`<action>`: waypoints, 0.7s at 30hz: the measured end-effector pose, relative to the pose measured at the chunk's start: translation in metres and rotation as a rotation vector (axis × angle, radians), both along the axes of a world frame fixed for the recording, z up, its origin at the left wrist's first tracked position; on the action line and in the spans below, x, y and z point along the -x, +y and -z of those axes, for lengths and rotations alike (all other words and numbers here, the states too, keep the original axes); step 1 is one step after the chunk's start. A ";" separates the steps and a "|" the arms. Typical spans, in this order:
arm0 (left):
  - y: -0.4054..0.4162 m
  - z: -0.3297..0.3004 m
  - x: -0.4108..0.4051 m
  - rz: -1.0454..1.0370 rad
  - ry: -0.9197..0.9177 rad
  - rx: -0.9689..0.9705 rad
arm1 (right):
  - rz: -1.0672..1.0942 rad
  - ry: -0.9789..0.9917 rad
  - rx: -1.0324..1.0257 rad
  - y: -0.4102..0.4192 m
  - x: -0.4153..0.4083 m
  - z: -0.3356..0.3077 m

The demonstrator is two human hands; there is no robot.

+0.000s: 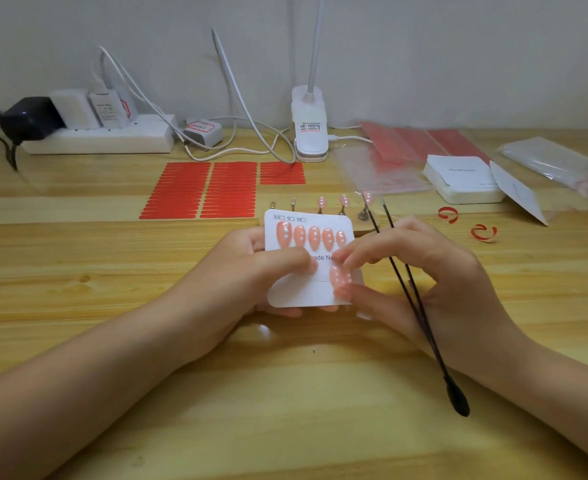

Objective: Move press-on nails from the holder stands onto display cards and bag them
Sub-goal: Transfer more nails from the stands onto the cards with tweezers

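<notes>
Holding the white display card (pixel 311 258) with 5 pink dotted nails (pixel 314 237), both hands' fingers (pixel 354 258) pinch.

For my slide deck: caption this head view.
Left hand holds display card; right hand, gripping tweezers, presses on a pink nail.

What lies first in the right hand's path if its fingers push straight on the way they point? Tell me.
The right hand points left, fingertips already at a pink nail on the display card. Beyond it, probably the left hand's thumb.
</notes>
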State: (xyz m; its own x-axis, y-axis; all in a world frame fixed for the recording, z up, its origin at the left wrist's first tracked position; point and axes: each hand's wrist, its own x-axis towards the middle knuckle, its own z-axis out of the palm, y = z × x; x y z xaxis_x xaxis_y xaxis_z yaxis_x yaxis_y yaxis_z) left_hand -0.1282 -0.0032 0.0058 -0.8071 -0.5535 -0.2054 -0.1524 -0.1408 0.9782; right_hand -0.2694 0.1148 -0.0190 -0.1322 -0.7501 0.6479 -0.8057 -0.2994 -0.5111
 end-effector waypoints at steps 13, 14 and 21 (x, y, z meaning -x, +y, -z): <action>-0.003 0.001 -0.004 0.066 0.025 -0.019 | 0.028 -0.573 -0.065 0.007 0.012 -0.005; -0.004 0.001 -0.004 0.067 0.025 -0.021 | -0.012 -0.652 -0.083 0.007 0.012 -0.006; -0.005 0.001 -0.004 0.072 0.024 -0.024 | -0.107 -1.014 -0.103 0.006 0.010 -0.012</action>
